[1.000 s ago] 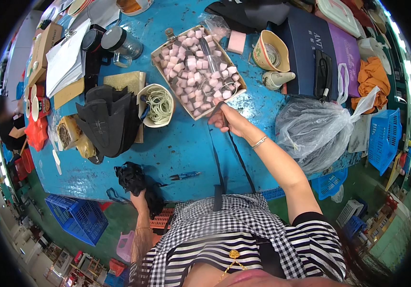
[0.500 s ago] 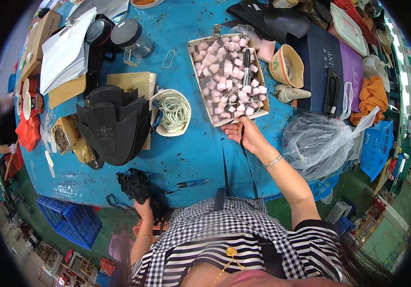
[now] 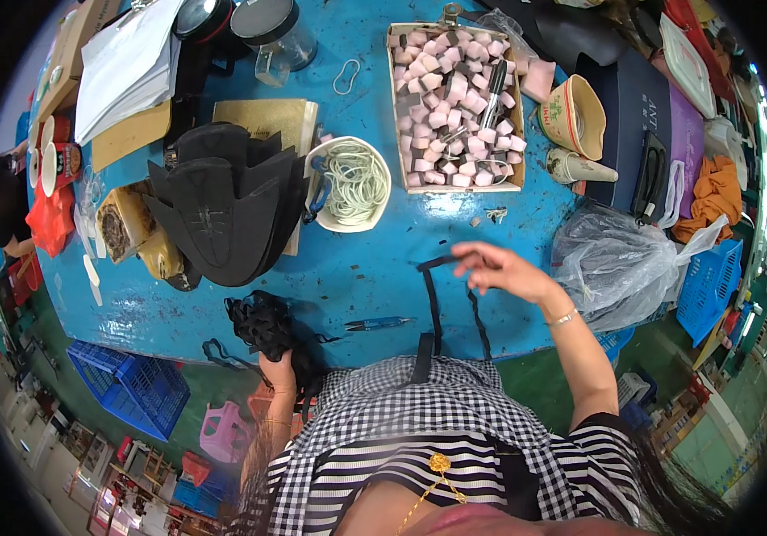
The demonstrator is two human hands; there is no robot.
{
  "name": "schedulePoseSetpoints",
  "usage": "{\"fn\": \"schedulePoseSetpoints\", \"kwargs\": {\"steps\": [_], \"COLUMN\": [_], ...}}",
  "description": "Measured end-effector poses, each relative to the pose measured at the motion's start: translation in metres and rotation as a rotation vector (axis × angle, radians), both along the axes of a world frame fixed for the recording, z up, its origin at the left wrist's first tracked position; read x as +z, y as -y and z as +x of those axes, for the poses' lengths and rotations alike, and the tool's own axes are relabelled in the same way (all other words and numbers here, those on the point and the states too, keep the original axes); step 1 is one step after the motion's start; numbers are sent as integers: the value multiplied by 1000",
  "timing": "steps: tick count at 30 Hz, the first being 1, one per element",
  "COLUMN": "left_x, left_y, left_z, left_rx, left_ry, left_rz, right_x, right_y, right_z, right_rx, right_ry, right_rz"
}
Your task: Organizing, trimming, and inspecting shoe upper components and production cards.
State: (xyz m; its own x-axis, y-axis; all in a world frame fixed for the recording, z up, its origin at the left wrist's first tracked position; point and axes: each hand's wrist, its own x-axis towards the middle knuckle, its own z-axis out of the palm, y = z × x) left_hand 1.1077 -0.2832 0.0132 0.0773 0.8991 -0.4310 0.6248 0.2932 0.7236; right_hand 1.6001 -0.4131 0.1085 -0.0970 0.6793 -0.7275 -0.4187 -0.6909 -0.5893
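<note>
My left hand (image 3: 279,368), at the table's near edge, is closed round the bottom of a bunched black ribbon bundle (image 3: 260,320). Loose ends of the bundle trail to both sides. Over the table right of centre, my right hand (image 3: 501,271) has bent fingers with a thin black strap (image 3: 431,290) at their tips. From there the strap runs in a loop down toward my checked apron (image 3: 410,389). Beyond that hand lies a shallow box (image 3: 413,188) full of small pink and dark foam cubes, with a black marker (image 3: 494,94) on top.
A blue pen (image 3: 379,323) lies between my hands. Left of centre are a paper tub (image 3: 383,192) of pale elastic loops and stacked black foam pieces (image 3: 223,214). On the right sit a clear plastic bag (image 3: 611,268) and a dark box (image 3: 617,116). Blue crates (image 3: 129,389) stand below.
My right hand has drawn back from the box's near edge, toward me and to the right, bringing the black strap along. The left hand stays on the ribbon bundle. The whole view has shifted slightly.
</note>
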Motion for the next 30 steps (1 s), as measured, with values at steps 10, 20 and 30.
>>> {"fn": "schedulePoseSetpoints", "kwargs": {"steps": [10,20,30], "left_x": [-8,-12,-11], "left_y": [1,0,-1], "left_z": [-7,-7,-3], "left_rx": [19,-13,-11], "left_ry": [-20,-27,-97], "left_rz": [-34,3,17], "right_x": [-16,-52,-12], "right_y": [34,21,-9], "right_z": [19,24,23], "right_rx": [-42,-186,-565], "right_ry": [983,1022,406], "right_rz": [-5,43,183]}}
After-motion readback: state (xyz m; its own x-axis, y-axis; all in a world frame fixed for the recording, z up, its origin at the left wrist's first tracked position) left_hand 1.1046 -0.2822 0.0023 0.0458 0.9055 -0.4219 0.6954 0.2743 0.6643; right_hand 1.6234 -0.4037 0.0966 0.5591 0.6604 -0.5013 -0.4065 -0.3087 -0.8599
